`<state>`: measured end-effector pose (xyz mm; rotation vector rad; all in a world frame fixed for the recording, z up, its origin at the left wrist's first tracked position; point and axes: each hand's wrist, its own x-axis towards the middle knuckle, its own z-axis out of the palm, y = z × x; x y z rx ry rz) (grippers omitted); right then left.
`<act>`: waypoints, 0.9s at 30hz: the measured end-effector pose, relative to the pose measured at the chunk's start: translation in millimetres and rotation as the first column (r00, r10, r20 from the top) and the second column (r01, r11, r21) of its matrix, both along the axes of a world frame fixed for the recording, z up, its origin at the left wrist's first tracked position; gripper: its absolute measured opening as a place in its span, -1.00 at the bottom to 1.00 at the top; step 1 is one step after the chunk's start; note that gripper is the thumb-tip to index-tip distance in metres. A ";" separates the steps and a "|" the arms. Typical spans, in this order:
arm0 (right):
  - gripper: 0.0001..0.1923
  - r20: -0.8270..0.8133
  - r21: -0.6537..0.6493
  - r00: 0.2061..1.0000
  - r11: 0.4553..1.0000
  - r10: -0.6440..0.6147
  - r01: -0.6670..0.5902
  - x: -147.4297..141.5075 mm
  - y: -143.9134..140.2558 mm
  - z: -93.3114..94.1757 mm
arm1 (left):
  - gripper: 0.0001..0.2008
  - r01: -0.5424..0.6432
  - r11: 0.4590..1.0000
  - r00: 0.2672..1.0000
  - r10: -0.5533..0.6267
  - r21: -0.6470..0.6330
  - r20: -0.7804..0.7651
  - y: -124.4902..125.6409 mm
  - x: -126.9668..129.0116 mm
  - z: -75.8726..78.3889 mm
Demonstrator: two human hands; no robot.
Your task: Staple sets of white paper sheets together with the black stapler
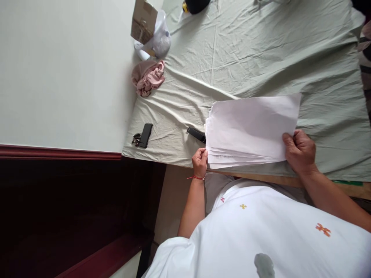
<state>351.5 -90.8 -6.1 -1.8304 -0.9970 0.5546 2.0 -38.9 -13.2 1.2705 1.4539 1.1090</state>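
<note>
A loose stack of white paper sheets is held above the near edge of the cloth-covered table, its sheets slightly fanned along the left and lower edges. My left hand pinches the lower left corner, thumb on top; a red string is around that wrist. On the right side, my right hand grips the stack with the thumb over the top sheet and the other fingers partly hidden. A black stapler-like object lies just left of the papers, its right end covered by them.
A black case with keys lies at the table's left corner. Beyond are a pink cloth, a cardboard box and a white plastic bag. The wrinkled pale green tablecloth meets a white wall on the left.
</note>
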 end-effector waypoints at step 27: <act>-0.70 -0.006 0.010 1.000 1.000 -0.019 0.019 0.5 -0.4 -1.5 | -0.55 -0.032 0.999 0.990 0.032 0.004 -0.139 1.8 3.9 5.4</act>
